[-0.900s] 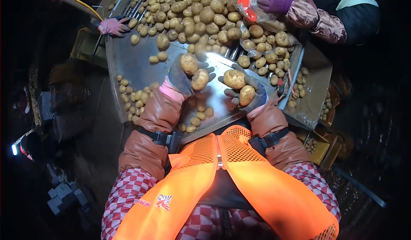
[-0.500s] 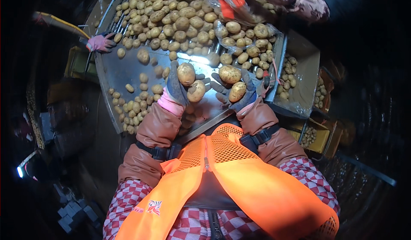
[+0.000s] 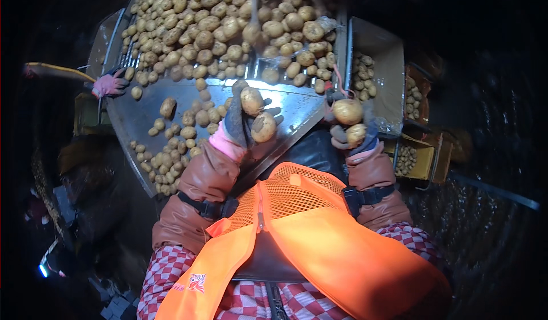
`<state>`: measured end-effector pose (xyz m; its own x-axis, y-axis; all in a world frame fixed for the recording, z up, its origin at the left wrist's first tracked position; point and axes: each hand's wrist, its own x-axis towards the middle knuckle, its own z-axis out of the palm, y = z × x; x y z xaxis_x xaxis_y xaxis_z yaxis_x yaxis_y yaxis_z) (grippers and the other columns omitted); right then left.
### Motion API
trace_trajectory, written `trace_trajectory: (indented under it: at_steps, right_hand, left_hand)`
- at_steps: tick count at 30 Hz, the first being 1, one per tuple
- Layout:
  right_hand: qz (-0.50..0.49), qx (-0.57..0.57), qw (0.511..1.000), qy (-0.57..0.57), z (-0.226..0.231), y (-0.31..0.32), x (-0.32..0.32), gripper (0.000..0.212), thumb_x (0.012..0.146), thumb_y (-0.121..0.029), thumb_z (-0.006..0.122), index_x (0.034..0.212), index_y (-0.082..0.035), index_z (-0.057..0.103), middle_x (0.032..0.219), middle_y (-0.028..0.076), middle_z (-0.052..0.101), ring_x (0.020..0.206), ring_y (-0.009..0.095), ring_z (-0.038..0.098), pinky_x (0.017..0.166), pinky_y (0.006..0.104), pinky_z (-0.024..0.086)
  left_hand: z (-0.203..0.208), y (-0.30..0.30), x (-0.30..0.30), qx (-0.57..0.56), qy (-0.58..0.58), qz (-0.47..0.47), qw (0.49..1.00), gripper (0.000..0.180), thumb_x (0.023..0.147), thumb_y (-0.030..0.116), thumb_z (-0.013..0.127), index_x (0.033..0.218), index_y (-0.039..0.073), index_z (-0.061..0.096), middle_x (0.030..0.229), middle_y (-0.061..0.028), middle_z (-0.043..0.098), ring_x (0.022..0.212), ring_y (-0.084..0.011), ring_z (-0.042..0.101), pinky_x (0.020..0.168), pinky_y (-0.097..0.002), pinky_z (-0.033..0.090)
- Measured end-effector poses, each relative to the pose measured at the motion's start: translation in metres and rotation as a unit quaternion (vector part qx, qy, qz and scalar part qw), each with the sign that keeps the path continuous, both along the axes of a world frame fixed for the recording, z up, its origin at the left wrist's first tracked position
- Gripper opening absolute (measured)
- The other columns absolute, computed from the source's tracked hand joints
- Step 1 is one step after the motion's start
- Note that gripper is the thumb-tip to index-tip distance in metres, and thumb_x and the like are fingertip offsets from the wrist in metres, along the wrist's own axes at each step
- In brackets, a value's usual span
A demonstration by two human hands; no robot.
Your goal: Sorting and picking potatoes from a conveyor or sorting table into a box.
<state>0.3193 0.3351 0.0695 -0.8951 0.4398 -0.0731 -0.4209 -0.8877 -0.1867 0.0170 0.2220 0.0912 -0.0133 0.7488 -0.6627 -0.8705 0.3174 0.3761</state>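
Two large potatoes rest in my grey-gloved left hand (image 3: 236, 122): an upper potato (image 3: 252, 101) and a lower potato (image 3: 264, 127), with the fingers curled about them. This hand is over the metal tray (image 3: 285, 100). My right hand (image 3: 370, 127), gloved alike and slightly blurred, holds another pair, an upper potato (image 3: 347, 112) and a lower potato (image 3: 356, 133). It is past the tray's right edge, just below the cardboard-lined bin (image 3: 389, 109). Smaller potatoes (image 3: 165, 163) lie on the left part of the tray.
A heap of potatoes (image 3: 194, 29) covers the roller bed beyond the tray, with clear plastic film hanging over it. At the left, another person's pink-gloved hand (image 3: 108, 84) is near the heap's edge. Potato-filled crates, including a yellow crate (image 3: 423, 160), stand on the right.
My right hand has moved right, off the tray, carrying its two potatoes. My left hand still holds its pair. The view has shifted, and the other person's sleeve and orange item have mostly left the top.
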Motion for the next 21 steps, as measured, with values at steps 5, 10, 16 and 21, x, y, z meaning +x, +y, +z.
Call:
trace_trajectory:
  at_steps: [5, 10, 16, 21]
  right_hand:
    - [-0.302, 0.007, 0.925, -0.229, 0.047, 0.018, 0.053, 0.053, 0.097, -0.055, 0.054, 0.134, -0.016, 0.059, 0.129, 0.016, 0.063, 0.076, 0.022, 0.065, 0.055, 0.032, 0.05]
    - [-0.424, 0.018, 0.855, -0.299, 0.022, 0.047, 0.092, 0.045, 0.097, -0.047, 0.058, 0.127, -0.013, 0.062, 0.125, 0.012, 0.065, 0.099, 0.024, 0.065, 0.074, 0.0392, 0.058]
    - [-0.552, 0.083, 0.729, -0.395, -0.032, 0.076, 0.115, 0.036, 0.094, -0.034, 0.064, 0.118, -0.007, 0.063, 0.115, 0.011, 0.064, 0.11, 0.029, 0.06, 0.096, 0.0469, 0.053]
    - [-0.453, -0.061, 0.832, -0.313, -0.041, 0.06, 0.156, 0.035, 0.088, -0.017, 0.066, 0.117, 0.0, 0.057, 0.11, 0.013, 0.063, 0.107, 0.031, 0.062, 0.098, 0.0535, 0.054]
  left_hand:
    - [0.006, -0.016, -0.003, 0.019, -0.038, -0.036, 0.998, 0.082, 0.09, 0.07, 0.056, 0.138, 0.004, 0.046, 0.125, -0.0227, 0.057, 0.111, -0.0415, 0.062, 0.096, -0.0583, 0.053]
    - [0.007, -0.019, 0.004, -0.009, -0.054, -0.054, 0.997, 0.068, 0.094, 0.067, 0.05, 0.14, 0.017, 0.05, 0.117, -0.022, 0.063, 0.1, -0.043, 0.066, 0.083, -0.0546, 0.056]
    - [0.008, -0.022, 0.013, 0.0, -0.064, -0.072, 0.995, 0.061, 0.1, 0.062, 0.042, 0.143, 0.018, 0.044, 0.111, -0.0255, 0.065, 0.097, -0.0424, 0.067, 0.08, -0.051, 0.057]
    - [0.013, -0.022, 0.01, 0.021, -0.093, -0.102, 0.99, 0.056, 0.104, 0.052, 0.038, 0.144, 0.013, 0.039, 0.122, -0.0276, 0.061, 0.106, -0.0426, 0.065, 0.092, -0.0534, 0.055]
